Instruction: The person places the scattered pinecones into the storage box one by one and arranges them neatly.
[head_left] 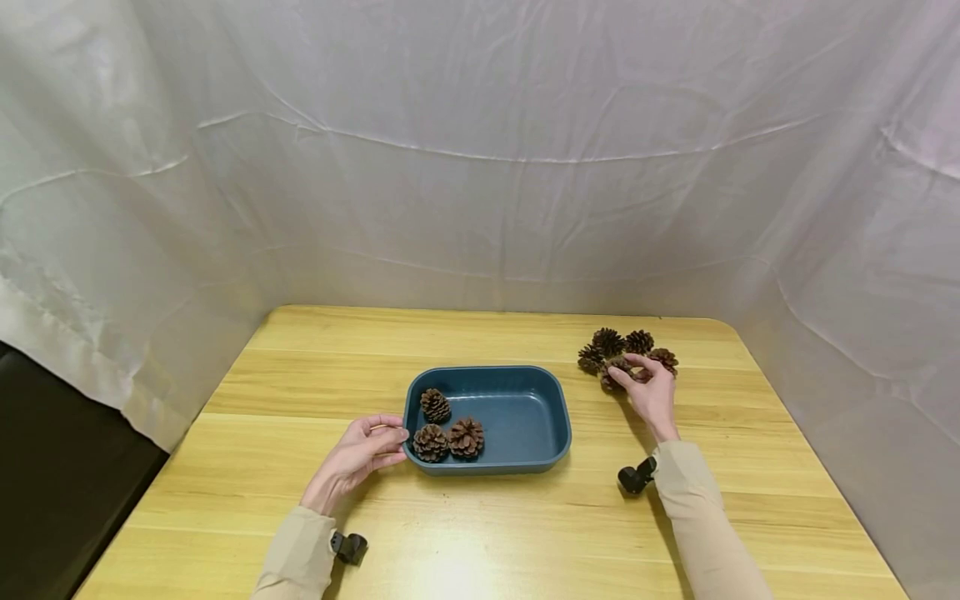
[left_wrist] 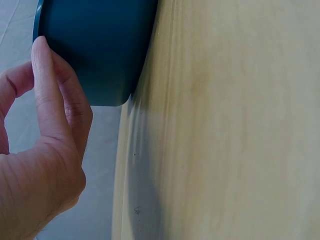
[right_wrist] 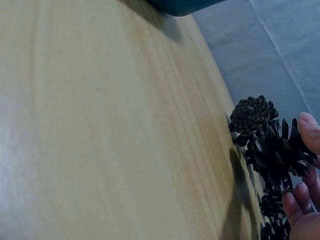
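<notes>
A dark blue rectangular tray point(head_left: 525, 467) stands mid-table, with three brown pine cones, one of them a wide-scaled pine cone point(head_left: 467, 438), in its left part. My left hand point(head_left: 358, 454) pinches the tray's left rim, thumb on top in the head view; the left wrist view shows the thumb tip at the rim of the tray point(left_wrist: 100, 55). At the right back, my right hand point(head_left: 651, 390) holds a pine cone point(head_left: 612, 375) between thumb and fingers. That pine cone point(right_wrist: 277, 155) overlaps others of the pile in the right wrist view.
Several more pine cones point(head_left: 607, 341) lie grouped around the right hand near the table's back right corner. The wooden table point(head_left: 480, 533) meets pale hanging cloth point(head_left: 495, 208) at its back and sides. A black surface point(head_left: 67, 475) shows at the far left.
</notes>
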